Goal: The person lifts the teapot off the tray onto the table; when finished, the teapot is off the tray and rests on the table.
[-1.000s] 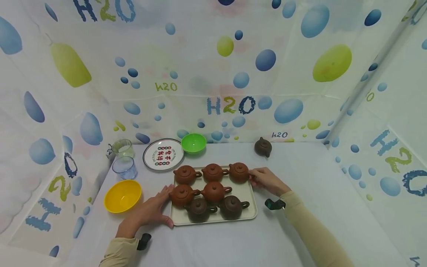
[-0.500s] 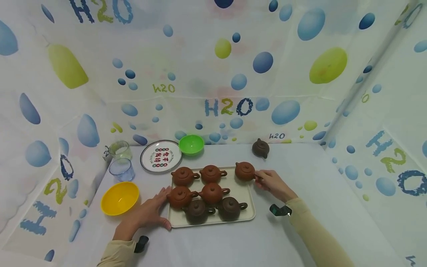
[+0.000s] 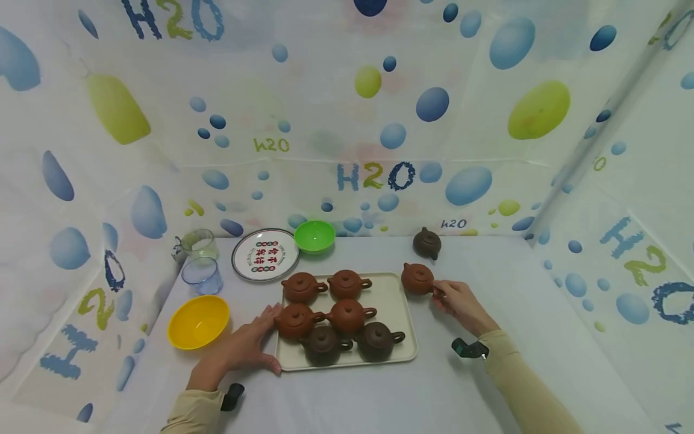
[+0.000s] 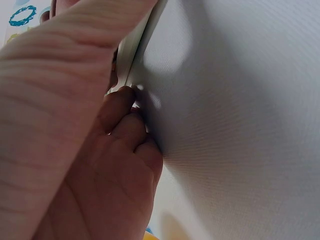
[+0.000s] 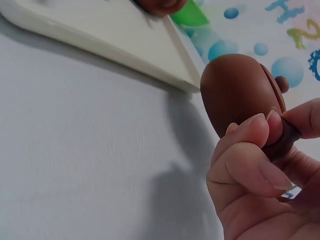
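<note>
My right hand (image 3: 458,306) pinches the handle of a reddish-brown teapot (image 3: 417,279), just beyond the right side of a cream tray (image 3: 391,300). The right wrist view shows this teapot (image 5: 237,92) raised above the white cloth, its shadow below, with thumb and fingers closed on the handle. My left hand (image 3: 241,346) lies spread at the tray's left edge, thumb by the near corner and fingertips near a teapot (image 3: 297,320). On the tray stand several more teapots, reddish-brown ones (image 3: 347,284) behind and two dark brown ones (image 3: 378,341) in front.
A dark teapot (image 3: 427,243) stands on the cloth at the back right. Behind the tray are a white plate (image 3: 249,256) with red lettering and a green bowl (image 3: 314,237). To the left stand a yellow bowl (image 3: 199,322), a bluish glass (image 3: 203,277) and a clear glass jar (image 3: 199,244).
My right hand has carried the reddish-brown teapot from the tray's back right corner rightward, past the tray's edge. The left hand has stayed at the tray's left side.
</note>
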`<action>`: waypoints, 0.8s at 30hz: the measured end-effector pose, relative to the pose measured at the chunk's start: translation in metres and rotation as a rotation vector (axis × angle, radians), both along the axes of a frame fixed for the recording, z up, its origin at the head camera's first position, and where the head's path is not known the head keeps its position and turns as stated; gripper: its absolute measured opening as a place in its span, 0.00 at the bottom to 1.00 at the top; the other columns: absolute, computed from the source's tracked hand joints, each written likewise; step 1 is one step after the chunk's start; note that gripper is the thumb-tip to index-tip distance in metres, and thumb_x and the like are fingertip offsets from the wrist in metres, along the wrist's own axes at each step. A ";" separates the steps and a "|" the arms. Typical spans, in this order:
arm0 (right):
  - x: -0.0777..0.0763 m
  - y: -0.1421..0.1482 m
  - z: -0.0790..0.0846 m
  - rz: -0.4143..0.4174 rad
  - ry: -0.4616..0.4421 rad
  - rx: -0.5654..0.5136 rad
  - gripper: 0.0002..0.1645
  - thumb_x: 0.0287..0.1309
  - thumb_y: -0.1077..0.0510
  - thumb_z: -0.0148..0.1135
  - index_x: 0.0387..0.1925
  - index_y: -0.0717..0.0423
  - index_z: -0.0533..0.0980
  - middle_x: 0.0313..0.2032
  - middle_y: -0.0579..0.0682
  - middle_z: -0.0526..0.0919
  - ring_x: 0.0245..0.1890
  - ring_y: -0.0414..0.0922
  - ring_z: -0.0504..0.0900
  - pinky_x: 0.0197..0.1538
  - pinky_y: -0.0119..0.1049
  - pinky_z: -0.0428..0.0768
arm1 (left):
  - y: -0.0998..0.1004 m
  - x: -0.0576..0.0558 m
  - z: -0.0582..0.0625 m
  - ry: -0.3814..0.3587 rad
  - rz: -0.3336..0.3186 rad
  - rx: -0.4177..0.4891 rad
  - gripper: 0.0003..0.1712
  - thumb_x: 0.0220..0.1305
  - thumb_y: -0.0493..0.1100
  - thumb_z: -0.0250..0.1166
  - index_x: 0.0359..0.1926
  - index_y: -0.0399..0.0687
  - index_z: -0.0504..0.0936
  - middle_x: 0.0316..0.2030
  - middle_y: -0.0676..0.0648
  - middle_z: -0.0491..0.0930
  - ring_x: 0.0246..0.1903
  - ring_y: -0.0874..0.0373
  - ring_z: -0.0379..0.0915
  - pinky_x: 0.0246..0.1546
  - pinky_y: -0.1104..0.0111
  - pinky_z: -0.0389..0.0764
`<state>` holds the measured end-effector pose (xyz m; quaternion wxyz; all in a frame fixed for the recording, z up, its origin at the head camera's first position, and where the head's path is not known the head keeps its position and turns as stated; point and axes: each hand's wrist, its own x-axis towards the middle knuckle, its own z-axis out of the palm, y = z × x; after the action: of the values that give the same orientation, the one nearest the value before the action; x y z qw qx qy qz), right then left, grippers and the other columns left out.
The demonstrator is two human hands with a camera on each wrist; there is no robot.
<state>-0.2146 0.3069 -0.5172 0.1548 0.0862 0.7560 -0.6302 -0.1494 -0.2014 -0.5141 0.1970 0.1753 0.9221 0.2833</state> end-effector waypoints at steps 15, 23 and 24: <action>0.008 0.033 -0.003 -0.107 -0.022 0.021 0.21 0.84 0.47 0.48 0.46 0.61 0.76 0.34 0.42 0.80 0.32 0.35 0.77 0.34 0.25 0.78 | 0.001 0.000 0.002 0.001 0.005 -0.003 0.81 0.39 0.63 0.88 0.86 0.41 0.51 0.84 0.30 0.51 0.80 0.22 0.52 0.77 0.29 0.60; 0.014 0.050 -0.004 -0.206 0.005 -0.024 0.18 0.82 0.50 0.51 0.41 0.59 0.78 0.32 0.40 0.81 0.32 0.33 0.79 0.32 0.23 0.80 | 0.001 0.000 0.002 0.002 0.004 -0.002 0.81 0.40 0.64 0.87 0.86 0.41 0.51 0.84 0.29 0.50 0.79 0.20 0.52 0.76 0.28 0.61; 0.014 0.052 -0.004 -0.223 0.005 -0.041 0.18 0.82 0.51 0.52 0.39 0.59 0.79 0.31 0.40 0.81 0.31 0.33 0.79 0.32 0.24 0.80 | 0.001 -0.001 0.001 0.002 0.003 -0.002 0.81 0.40 0.64 0.87 0.86 0.41 0.51 0.84 0.29 0.49 0.79 0.20 0.52 0.76 0.28 0.61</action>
<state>-0.2002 0.3586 -0.5211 0.0836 0.1651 0.7289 -0.6591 -0.1501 -0.2006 -0.5129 0.1958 0.1742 0.9228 0.2823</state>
